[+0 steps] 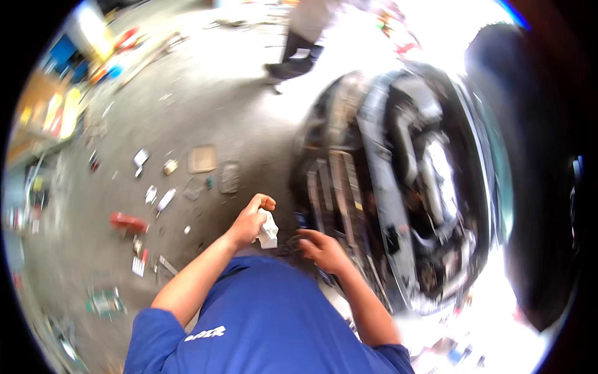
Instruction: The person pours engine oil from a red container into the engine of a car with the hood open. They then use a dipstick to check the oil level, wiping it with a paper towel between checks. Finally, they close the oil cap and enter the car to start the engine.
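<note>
My left hand (248, 222) is closed round a crumpled white cloth or paper (268, 230), which hangs out below the fingers in front of my blue shirt. To its right, my right hand (323, 249) is held near the front of a car, fingers loosely bent and a little apart. I see nothing in it, though blur hides the fingertips' detail. The car's open engine bay (408, 168) and its exposed front end (339, 199) fill the right side of the view.
The raised dark hood (523, 168) stands at the far right. Tools and parts lie on the floor at left, including a red object (129, 222), a tan tray (202, 159) and a clear container (230, 177). Another person's leg (299, 53) shows at the back.
</note>
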The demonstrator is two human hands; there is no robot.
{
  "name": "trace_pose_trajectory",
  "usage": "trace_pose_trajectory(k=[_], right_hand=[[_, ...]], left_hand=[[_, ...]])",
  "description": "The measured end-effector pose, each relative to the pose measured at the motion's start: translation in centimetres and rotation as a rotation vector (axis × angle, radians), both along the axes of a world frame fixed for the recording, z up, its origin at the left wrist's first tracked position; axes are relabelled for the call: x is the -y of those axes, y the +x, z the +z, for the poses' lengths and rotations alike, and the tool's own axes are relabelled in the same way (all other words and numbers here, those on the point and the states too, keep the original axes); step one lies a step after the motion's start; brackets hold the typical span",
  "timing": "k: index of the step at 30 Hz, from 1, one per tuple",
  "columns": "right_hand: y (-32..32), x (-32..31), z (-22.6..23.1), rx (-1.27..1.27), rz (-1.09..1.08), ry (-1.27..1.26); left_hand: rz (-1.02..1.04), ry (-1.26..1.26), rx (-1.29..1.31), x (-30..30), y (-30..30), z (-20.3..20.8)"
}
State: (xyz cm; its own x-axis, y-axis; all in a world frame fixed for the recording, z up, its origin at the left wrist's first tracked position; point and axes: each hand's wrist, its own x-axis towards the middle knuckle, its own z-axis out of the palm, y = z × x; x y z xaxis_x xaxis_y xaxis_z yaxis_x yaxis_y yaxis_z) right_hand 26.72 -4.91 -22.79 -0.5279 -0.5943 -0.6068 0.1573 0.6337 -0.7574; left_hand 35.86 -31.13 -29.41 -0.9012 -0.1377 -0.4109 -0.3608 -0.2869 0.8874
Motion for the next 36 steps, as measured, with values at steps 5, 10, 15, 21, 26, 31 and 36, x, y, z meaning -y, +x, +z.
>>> trace_pose_trajectory(k=[5, 10, 15, 21, 26, 31, 36], right_hand=[[-2.3, -7.6, 2.2, 0.105, -0.442, -0.371], [-4.4, -17.3, 1.9, 0.004, -0.738, -0.399], [-9.9, -25.8, 3.7, -0.038, -0.645, -0.321], [-22.0, -36.3, 0.9, -0.439, -0.64, 0.154], [-33.3, -40.9, -5.6, -0.718, -0.276, 0.629], [-43.2, -37.8, -11.7, -0.557, -0.005, 0.86], [-46.6, -39.3, -16.1, -0.454, -0.07, 0.889]], left_hand=[[-0.305, -0.238, -0.274, -16.6, -10.5, 10.1], [-0.522, -0.417, -0.563, -26.7, -16.7, 11.5], [-0.527, -0.334, -0.369, -32.8, -22.7, 10.5], [-0.463, -0.228, -0.121, -33.0, -29.0, 9.4], [-0.471, -0.356, -0.057, -32.9, -33.3, 8.6], [-0.432, -0.2, 0.056, -33.6, -37.8, 7.0], [-0.523, -0.07, 0.113, -34.5, -41.8, 4.2]])
